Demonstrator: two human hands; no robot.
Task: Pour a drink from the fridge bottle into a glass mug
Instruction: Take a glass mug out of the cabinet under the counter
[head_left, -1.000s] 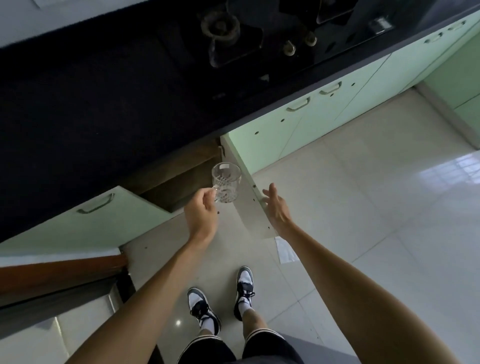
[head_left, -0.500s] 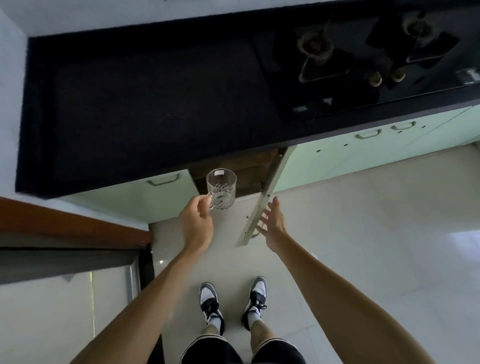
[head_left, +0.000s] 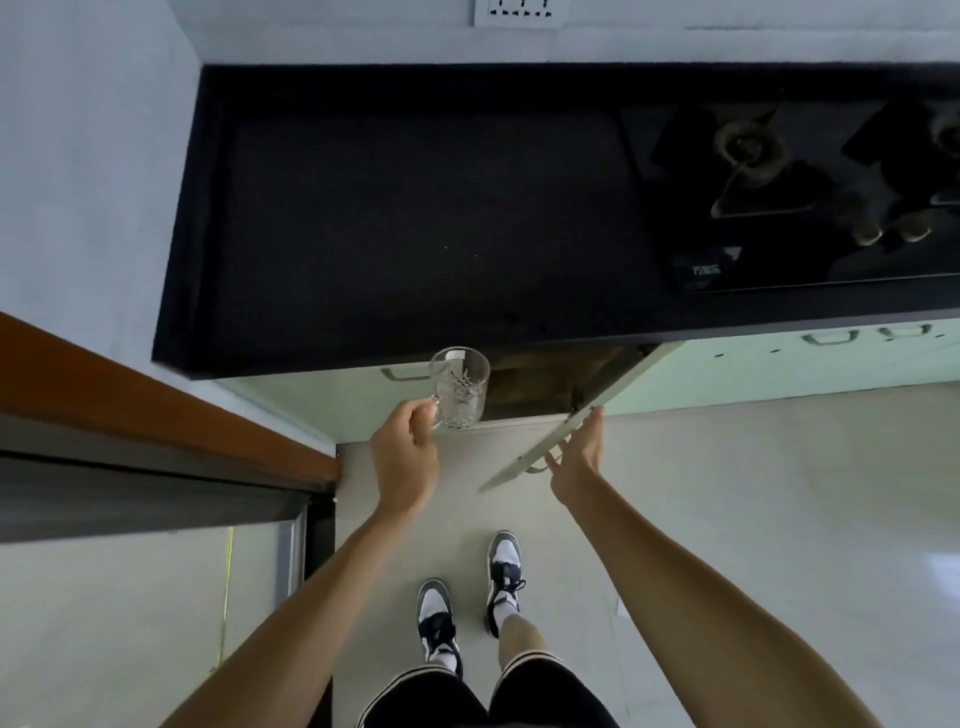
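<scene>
one glass mug (head_left: 460, 389), left hand (head_left: 405, 457); right hand (head_left: 576, 457) maybe on door (head_left: 615, 387)

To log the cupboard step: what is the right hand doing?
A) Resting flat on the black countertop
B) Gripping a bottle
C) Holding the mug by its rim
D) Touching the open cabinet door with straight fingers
D: the right hand lies with straight fingers against the open cabinet door, while the left hand holds the glass mug by its handle.
</scene>
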